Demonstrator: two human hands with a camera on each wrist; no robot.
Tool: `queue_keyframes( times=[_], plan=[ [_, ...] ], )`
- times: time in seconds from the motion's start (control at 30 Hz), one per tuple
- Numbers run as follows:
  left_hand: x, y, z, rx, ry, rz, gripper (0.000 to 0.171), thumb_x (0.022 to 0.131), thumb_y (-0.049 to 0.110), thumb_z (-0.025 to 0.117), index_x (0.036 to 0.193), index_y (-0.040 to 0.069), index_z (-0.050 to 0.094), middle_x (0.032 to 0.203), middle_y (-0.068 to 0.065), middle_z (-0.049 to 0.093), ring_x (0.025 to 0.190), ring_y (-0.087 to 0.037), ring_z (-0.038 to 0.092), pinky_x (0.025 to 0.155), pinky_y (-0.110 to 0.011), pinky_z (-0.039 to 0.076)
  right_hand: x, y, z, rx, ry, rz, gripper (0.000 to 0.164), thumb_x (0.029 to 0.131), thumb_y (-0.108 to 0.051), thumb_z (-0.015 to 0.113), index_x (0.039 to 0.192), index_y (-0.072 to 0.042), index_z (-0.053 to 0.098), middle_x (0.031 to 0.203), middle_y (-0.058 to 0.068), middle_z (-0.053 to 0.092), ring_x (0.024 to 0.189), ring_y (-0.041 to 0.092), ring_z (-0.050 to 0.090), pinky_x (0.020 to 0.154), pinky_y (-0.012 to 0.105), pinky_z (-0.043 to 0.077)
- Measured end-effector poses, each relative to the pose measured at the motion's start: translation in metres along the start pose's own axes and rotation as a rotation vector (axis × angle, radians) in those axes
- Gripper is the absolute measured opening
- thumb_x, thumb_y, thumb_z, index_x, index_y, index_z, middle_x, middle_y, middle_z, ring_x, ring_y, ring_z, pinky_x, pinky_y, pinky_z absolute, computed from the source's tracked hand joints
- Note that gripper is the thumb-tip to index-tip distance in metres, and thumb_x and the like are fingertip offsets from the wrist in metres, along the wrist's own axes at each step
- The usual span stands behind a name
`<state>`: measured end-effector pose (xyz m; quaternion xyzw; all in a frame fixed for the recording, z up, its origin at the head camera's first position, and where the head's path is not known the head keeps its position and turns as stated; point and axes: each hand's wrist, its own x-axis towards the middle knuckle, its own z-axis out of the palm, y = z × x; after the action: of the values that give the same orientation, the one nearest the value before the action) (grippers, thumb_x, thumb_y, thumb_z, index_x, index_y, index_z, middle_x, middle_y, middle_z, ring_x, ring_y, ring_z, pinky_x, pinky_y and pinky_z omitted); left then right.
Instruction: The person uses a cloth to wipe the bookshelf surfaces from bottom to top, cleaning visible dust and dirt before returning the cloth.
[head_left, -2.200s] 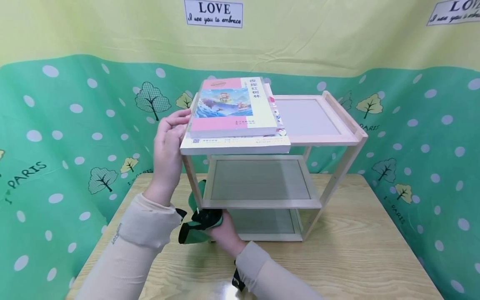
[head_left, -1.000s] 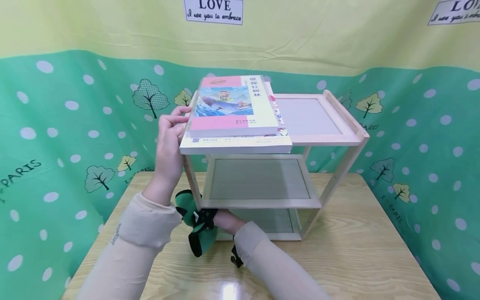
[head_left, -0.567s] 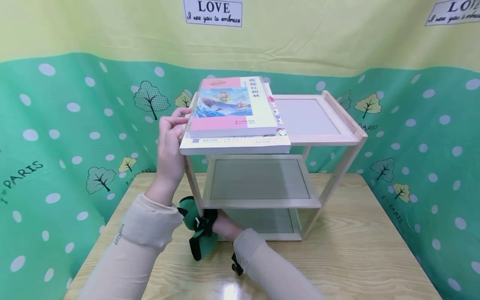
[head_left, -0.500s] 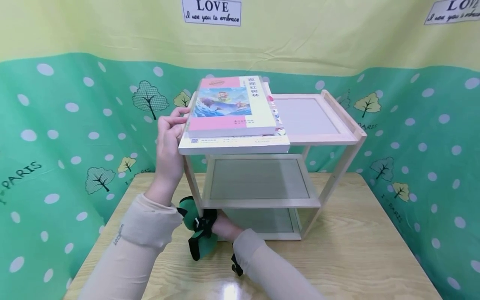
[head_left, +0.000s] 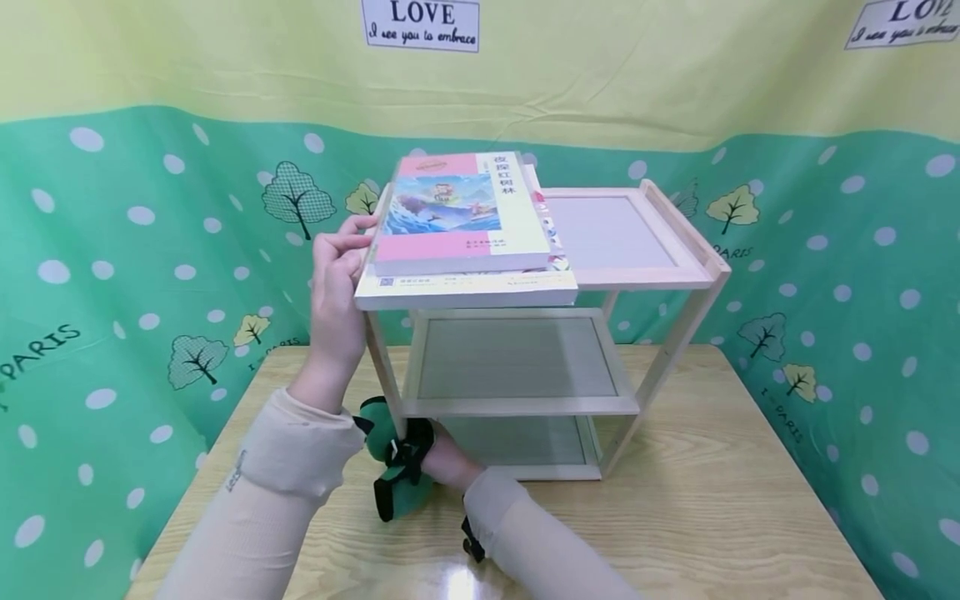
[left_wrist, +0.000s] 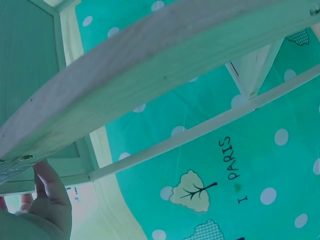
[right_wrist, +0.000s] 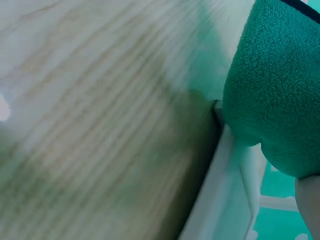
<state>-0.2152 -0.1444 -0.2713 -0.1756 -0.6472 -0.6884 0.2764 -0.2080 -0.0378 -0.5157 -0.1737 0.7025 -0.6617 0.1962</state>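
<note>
A small three-tier wooden shelf [head_left: 521,407] stands on the table. My left hand [head_left: 337,300] grips the left side of its top near the books. In the left wrist view, the fingers [left_wrist: 52,192] curl against the wooden frame [left_wrist: 165,65]. My right hand [head_left: 450,458] holds a green cloth [head_left: 405,496] with black edging around the lower front-left leg [head_left: 382,358], partly hiding the leg. Cloth ends stick out left and downward. The right wrist view shows the fuzzy green cloth [right_wrist: 272,90] close against the shelf's bottom edge; the right fingers are mostly hidden.
Two stacked books, the upper one pink and white [head_left: 465,208], lie on the left of the top tier, slightly overhanging its front. A black strap [head_left: 472,542] hangs under the right sleeve. A patterned curtain [head_left: 150,292] surrounds the wooden table [head_left: 712,500].
The green cloth has turned around the leg, its lower end now hanging further down. The right hand shifted slightly in and back out. The left hand stays at the shelf top; the books keep still.
</note>
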Motion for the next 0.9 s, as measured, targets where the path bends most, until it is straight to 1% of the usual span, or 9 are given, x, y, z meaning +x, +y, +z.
queue_keyframes(
  times=[0.1,0.17,0.23,0.37,0.47,0.53,0.7,0.77,0.9],
  plan=[
    [0.000,0.000,0.000,0.000,-0.004,0.004,0.021,0.093,0.010,0.028,0.103,0.015,0.046,0.140,-0.014,0.049,0.134,-0.021,0.043,0.104,-0.028,0.035,-0.002,0.005,0.000,-0.057,0.016,-0.001,0.052,0.090,-0.020,0.065,0.138,-0.008,0.049,0.133,0.005,0.055,0.116,0.013,0.049,0.105,0.031,0.037],
    [0.000,0.000,0.001,0.001,-0.006,0.006,0.021,0.093,0.011,0.028,0.103,0.015,0.046,0.140,-0.015,0.049,0.134,-0.021,0.043,0.104,-0.028,0.034,-0.003,0.007,0.001,-0.084,0.029,-0.015,0.053,0.090,-0.022,0.066,0.138,-0.008,0.049,0.133,0.005,0.055,0.117,0.013,0.049,0.105,0.031,0.038],
    [0.000,0.000,0.001,-0.001,-0.006,0.007,0.021,0.093,0.010,0.028,0.103,0.015,0.046,0.140,-0.015,0.049,0.134,-0.021,0.043,0.105,-0.029,0.034,-0.003,0.010,0.002,-0.099,0.041,-0.024,0.049,0.089,-0.022,0.067,0.134,-0.008,0.051,0.130,0.004,0.056,0.114,0.012,0.051,0.103,0.030,0.040],
    [0.000,0.000,0.001,-0.009,0.001,0.004,0.022,0.093,0.009,0.027,0.102,0.015,0.046,0.139,-0.014,0.050,0.133,-0.021,0.043,0.105,-0.029,0.034,-0.003,0.015,0.004,-0.123,0.049,-0.024,0.039,0.088,-0.020,0.068,0.123,-0.009,0.055,0.117,0.001,0.059,0.104,0.009,0.052,0.097,0.027,0.043],
    [0.000,0.000,0.001,-0.014,0.001,0.001,0.022,0.093,0.009,0.027,0.102,0.015,0.046,0.139,-0.013,0.050,0.133,-0.020,0.043,0.105,-0.029,0.034,-0.003,0.019,0.004,-0.133,0.058,-0.014,0.036,0.087,-0.022,0.069,0.119,-0.009,0.056,0.111,-0.001,0.059,0.101,0.008,0.053,0.096,0.027,0.043],
    [0.000,0.000,0.002,-0.014,0.002,0.001,0.022,0.092,0.009,0.027,0.102,0.015,0.046,0.139,-0.013,0.050,0.133,-0.020,0.043,0.105,-0.029,0.035,-0.002,0.021,0.005,-0.135,0.067,-0.018,0.037,0.087,-0.024,0.070,0.119,-0.010,0.056,0.110,-0.002,0.059,0.101,0.008,0.053,0.096,0.026,0.042],
    [0.000,0.000,0.002,-0.016,0.008,0.001,0.023,0.092,0.009,0.026,0.102,0.015,0.046,0.138,-0.012,0.050,0.133,-0.020,0.044,0.104,-0.029,0.036,-0.002,0.023,0.007,-0.134,0.081,-0.045,0.039,0.083,-0.017,0.072,0.118,-0.010,0.055,0.109,-0.001,0.059,0.100,0.009,0.053,0.095,0.026,0.042],
    [0.000,0.000,0.003,-0.019,0.011,-0.001,0.023,0.092,0.009,0.026,0.103,0.015,0.046,0.138,-0.012,0.050,0.132,-0.020,0.044,0.103,-0.028,0.036,-0.003,0.024,0.008,-0.154,0.091,-0.059,0.040,0.082,-0.015,0.072,0.117,-0.011,0.054,0.110,-0.002,0.060,0.101,0.008,0.053,0.095,0.025,0.042],
    [0.000,0.000,0.003,-0.022,0.020,-0.001,0.023,0.092,0.009,0.026,0.103,0.015,0.046,0.137,-0.011,0.051,0.131,-0.019,0.044,0.100,-0.027,0.037,-0.006,0.026,0.014,-0.217,0.123,-0.082,0.039,0.084,-0.012,0.074,0.116,-0.013,0.052,0.110,-0.002,0.062,0.103,0.007,0.056,0.095,0.024,0.044]
  ],
)
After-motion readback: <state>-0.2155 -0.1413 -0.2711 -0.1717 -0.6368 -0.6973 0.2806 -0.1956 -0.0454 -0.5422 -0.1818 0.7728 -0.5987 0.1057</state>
